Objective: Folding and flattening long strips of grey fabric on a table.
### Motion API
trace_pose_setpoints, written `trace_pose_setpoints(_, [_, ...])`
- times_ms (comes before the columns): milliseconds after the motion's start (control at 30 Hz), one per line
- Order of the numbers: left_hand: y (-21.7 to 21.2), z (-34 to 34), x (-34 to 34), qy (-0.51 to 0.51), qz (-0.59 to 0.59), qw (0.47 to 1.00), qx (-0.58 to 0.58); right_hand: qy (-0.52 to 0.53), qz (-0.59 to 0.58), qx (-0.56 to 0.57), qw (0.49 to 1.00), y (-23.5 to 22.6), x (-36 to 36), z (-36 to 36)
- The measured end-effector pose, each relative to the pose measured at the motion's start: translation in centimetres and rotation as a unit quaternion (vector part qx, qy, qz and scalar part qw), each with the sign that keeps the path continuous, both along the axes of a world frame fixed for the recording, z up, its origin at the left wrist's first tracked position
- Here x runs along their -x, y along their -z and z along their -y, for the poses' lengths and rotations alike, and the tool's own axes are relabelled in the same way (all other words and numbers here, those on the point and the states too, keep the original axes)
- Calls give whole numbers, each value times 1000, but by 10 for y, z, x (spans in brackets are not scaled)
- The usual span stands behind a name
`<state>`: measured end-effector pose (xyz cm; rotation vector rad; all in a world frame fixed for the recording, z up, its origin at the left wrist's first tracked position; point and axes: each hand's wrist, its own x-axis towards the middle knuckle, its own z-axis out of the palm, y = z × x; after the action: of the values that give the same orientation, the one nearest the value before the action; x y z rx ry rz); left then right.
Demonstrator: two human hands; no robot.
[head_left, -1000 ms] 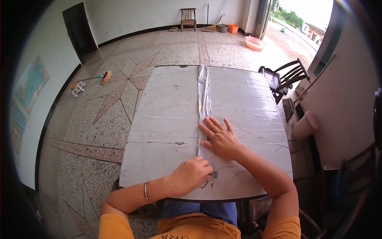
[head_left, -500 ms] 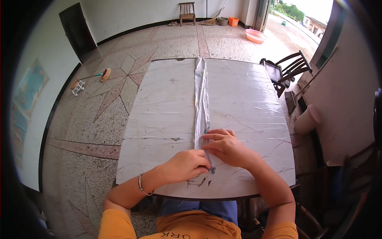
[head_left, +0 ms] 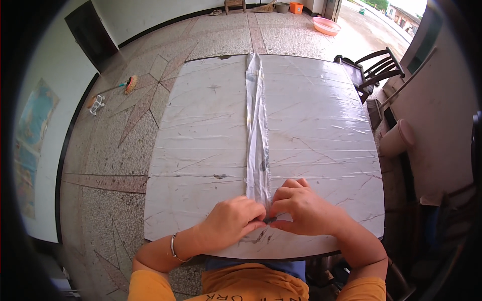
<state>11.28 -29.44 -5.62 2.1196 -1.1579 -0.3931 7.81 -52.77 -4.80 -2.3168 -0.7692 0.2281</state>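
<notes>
Both my hands now meet at the strip's near end
My left hand [head_left: 232, 220] and right hand [head_left: 304, 206] have drawn together, fingertips pinching the folded plastic strip [head_left: 257, 125] on the table [head_left: 201, 130], ready for rolling

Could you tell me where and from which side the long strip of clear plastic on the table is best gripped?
Probably at its near end, where the left hand and right hand pinch it. The plastic strip lies flat and narrow along the table, so pinching its bunched edges from both sides suits it.

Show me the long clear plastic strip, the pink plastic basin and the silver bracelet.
long clear plastic strip [head_left: 257, 115], head view, middle of its length.
pink plastic basin [head_left: 326, 25], head view, its rim.
silver bracelet [head_left: 173, 247], head view, band on left wrist.
</notes>
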Motion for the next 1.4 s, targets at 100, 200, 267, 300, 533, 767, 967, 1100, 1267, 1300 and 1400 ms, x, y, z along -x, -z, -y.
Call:
trace_pose_setpoints(100, [-1, -1, 4, 5, 34, 999, 10, -10, -13, 2, 1000, 4, -1, 2])
trace_pose_setpoints(200, [-4, -1, 7, 0, 80, 996, 30, -10, -10, -6, 1000, 4, -1, 1])
trace_pose_setpoints(267, [-3, -1, 6, -6, 97, 994, 41, -9, -11, -11, 1000, 5, -1, 0])
trace_pose_setpoints(300, [-1, -1, 5, -7, 88, 995, 38, 4, -9, -13, 1000, 5, 0, 0])
trace_pose_setpoints(533, [2, -4, 2, -13, 74, 997, 27, 4, 12, -27, 1000, 5, -1, -2])
trace_pose_setpoints(767, [-7, 1, 1, -31, 124, 990, 54, 13, 19, -7, 1000, 8, -1, -4])
trace_pose_setpoints(967, [4, -2, 0, -8, 101, 993, 54, 27, 12, 7, 1000, 6, -1, -6])
trace_pose_setpoints(1100, [5, -2, -1, -23, 65, 997, 37, 45, 25, -16, 999, 5, -2, -6])
trace_pose_setpoints(1267, [8, -1, -3, -43, 76, 995, 51, 52, 10, 2, 999, 7, -2, -5])
trace_pose_setpoints(1300, [6, -1, -4, -42, 86, 994, 60, 54, 9, 1, 999, 7, -2, -5])
trace_pose_setpoints(1400, [6, -2, -6, -33, 90, 993, 63, 57, 22, -4, 998, 7, -2, -6])
